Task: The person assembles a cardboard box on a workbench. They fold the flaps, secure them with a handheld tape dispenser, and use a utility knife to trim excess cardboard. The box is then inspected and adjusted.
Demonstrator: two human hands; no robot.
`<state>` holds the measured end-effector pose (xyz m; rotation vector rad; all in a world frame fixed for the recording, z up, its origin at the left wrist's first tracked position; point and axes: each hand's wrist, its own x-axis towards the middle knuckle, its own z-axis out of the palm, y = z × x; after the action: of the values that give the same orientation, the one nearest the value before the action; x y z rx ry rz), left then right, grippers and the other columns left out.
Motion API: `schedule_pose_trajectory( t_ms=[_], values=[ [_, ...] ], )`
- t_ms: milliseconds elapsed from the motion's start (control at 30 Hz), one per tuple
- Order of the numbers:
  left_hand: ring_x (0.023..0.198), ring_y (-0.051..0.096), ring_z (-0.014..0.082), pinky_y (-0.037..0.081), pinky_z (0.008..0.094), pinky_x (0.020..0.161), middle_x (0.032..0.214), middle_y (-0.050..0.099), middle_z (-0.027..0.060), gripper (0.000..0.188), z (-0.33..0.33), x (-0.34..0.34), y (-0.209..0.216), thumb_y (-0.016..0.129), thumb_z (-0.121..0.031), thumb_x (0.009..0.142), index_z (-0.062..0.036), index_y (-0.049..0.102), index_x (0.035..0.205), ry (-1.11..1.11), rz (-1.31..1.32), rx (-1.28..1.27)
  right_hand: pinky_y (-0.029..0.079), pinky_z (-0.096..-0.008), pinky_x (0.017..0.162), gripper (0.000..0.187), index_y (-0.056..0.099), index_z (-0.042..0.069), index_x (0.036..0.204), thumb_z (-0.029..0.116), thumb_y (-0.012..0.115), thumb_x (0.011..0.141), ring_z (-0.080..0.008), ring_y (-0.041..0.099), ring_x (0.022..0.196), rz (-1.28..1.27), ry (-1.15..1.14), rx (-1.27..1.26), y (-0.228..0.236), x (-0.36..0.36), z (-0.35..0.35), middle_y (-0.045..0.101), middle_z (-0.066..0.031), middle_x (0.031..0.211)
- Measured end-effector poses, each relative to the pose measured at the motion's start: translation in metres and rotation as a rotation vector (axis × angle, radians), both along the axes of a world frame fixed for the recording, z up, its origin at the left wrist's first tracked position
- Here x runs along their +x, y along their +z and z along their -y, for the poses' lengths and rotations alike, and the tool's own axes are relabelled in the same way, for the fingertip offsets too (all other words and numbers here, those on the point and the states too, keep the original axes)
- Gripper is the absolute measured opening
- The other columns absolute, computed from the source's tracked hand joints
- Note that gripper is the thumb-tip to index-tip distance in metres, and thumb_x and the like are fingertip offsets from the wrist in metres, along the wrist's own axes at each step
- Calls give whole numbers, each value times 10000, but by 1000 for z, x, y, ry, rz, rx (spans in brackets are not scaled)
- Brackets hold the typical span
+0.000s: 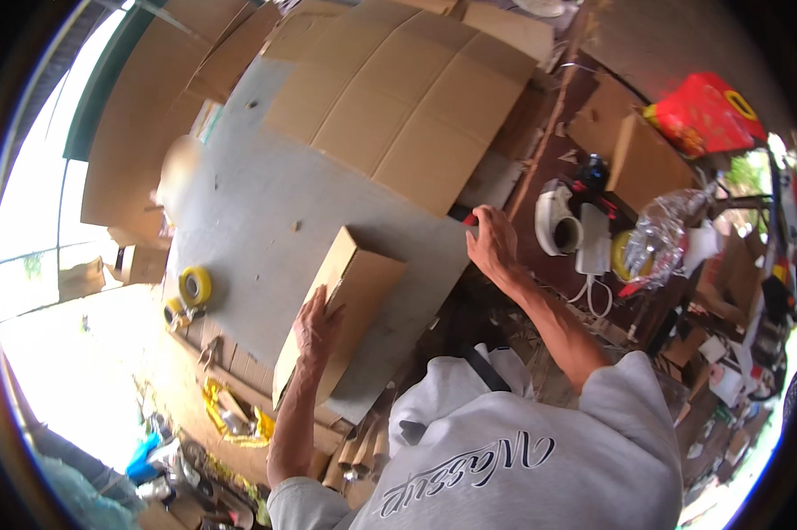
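Observation:
A long, narrow closed cardboard box (367, 296) rests on the grey tabletop (266, 212) close to my body. My left hand (317, 329) lies on the box's upper edge, fingers stretched along it and the thumb toward its side. At the table's right edge is my right hand (494, 243), its fingers bent but apart, with no object visible in them. Just beside those fingertips sits a small dark and red item (460, 215), partly hidden and too small to name. Flattened cardboard (407, 97) covers the far part of the tabletop.
Yellow tape rolls (194, 285) stand at the table's left edge. On a brown surface to the right are a white tape dispenser (557, 221), a white corded device (594, 243), an open carton (650, 159) and a red bag (707, 115). Cardboard sheets (138, 132) lean at the far left.

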<state>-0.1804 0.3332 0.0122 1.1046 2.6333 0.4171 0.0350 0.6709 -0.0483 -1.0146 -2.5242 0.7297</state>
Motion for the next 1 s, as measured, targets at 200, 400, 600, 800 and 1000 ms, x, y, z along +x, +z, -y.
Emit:
schedule_pose_trajectory(
  t_ms=[200,400,600,800,1000],
  values=[
    [1129,680,415,571,451,938,1261,670,268,602,18,-1,-4,824,-156,791,8,605,1327,-68,-10,24,534,-451,876,329,568,-32,1076,124,733,838,-371,625,1032,340,0,-141,-69,-58,1,601,-204,1076],
    [1134,675,422,562,465,942,1291,655,270,614,46,7,1,799,-140,804,20,573,1352,-97,-5,-48,537,-448,811,323,547,-28,1051,178,701,855,-380,656,890,270,56,-489,-71,-6,48,633,-207,979],
    [1170,652,428,533,476,991,1338,630,264,628,45,3,-4,778,-203,842,17,549,1383,-129,-1,-94,482,-345,729,385,571,-27,1172,257,709,952,-178,564,770,-138,-93,-1078,-57,51,85,575,-84,840],
    [1155,655,437,536,482,985,1340,633,260,639,33,1,-2,788,-191,830,16,553,1386,-145,-3,-92,467,-279,624,255,625,6,1188,213,612,1039,-96,544,672,-167,-119,-1388,-60,46,105,564,-12,742],
    [1150,659,428,543,480,969,1341,635,252,640,44,4,-5,806,-148,802,18,564,1371,-143,-24,-54,455,-277,597,394,611,16,1244,367,541,1078,-86,544,661,-268,-101,-1476,-43,32,113,557,-8,714]
  ],
)
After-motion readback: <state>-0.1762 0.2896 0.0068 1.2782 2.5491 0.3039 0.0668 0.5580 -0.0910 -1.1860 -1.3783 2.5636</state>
